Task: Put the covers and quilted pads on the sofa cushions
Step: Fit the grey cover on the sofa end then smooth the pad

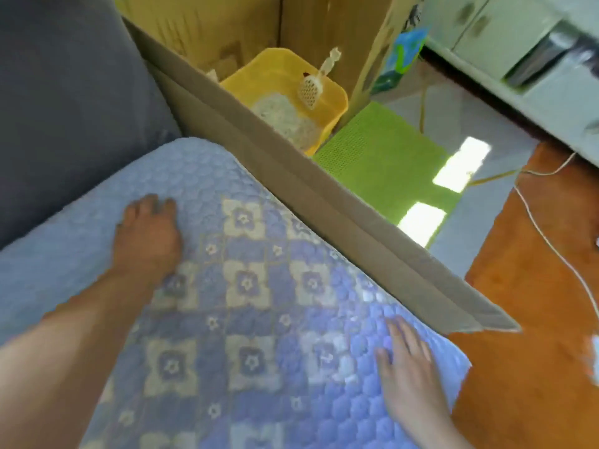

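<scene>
Head view, looking down over both forearms. Left hand (147, 236) flat on the quilted pad (246, 286), fingers straight and together, palm pressing down toward the far end. Right hand (406, 371) likewise flat, fingers slightly spread, resting near the pad's right edge at the near corner. No pinching, nothing curled round anything. Pad lying under both palms across the seat cushion, blue with a checked flower pattern between the hands and plain quilting beyond the left fingertips. Grey sofa back (64, 108) just past and to the left of the left hand. Cardboard sheet (291, 189) standing on edge just right of the right hand, running along the pad's side. Beyond it, well apart from both hands, a yellow litter tray (337, 95) with a scoop (309, 89), and a green mat (382, 150) on the floor.

Probably soft, light and floppy, prone to wrinkle and slide rather than hold shape. Best taken by pinching a corner or edge hem; best smoothed with flat palms pushing outward. Likely near the smoothing stage for this cushion.
</scene>
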